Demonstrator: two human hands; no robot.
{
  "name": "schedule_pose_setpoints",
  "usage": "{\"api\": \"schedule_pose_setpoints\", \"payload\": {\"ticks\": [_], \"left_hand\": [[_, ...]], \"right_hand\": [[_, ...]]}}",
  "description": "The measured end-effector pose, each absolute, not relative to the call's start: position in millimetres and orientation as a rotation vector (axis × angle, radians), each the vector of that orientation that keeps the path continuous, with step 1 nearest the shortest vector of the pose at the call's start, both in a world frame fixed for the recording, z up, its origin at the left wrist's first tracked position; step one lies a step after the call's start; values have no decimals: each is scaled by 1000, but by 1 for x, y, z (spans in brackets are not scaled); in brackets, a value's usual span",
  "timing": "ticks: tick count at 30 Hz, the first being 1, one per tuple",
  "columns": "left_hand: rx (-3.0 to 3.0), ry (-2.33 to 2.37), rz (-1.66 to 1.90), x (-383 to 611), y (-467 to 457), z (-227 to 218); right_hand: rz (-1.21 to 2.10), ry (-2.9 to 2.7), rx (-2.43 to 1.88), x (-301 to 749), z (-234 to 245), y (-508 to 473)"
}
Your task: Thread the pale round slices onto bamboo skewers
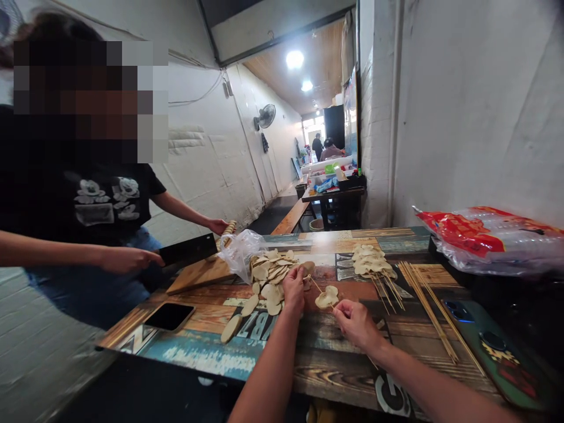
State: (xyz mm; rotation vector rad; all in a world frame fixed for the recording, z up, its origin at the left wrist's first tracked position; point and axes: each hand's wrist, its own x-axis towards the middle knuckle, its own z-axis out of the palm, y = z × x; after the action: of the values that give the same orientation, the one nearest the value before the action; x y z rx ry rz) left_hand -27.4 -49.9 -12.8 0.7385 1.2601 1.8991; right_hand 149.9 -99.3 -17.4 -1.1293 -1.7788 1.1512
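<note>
1. White walls flank a patchwork wooden surface; through a doorway behind it are a wall fan and a cluttered long room.
2. Right hand: fingers pinched on a thin stick, with pale slices threaded on it, above the middle of the surface.
3. Left hand: fingers drawn together beside the loose slice pile; I cannot tell whether they grip anything.
4. Between that pile and a wooden board, a crumpled clear bag stands in the way.
5. At left, a co-worker in a black shirt holds a broad knife over the board; a dark phone lies nearer.
6. Toward the right: a heap of filled sticks, bare sticks, a green phone and a red-and-clear package.
</note>
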Motion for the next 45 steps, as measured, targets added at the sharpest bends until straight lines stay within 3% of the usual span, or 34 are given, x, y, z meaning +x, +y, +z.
{"api": "schedule_pose_setpoints", "payload": {"ticks": [45], "left_hand": [[731, 1311, 1909, -25, -48, -15]], "right_hand": [[1141, -1772, -1056, 150, -13, -101]]}}
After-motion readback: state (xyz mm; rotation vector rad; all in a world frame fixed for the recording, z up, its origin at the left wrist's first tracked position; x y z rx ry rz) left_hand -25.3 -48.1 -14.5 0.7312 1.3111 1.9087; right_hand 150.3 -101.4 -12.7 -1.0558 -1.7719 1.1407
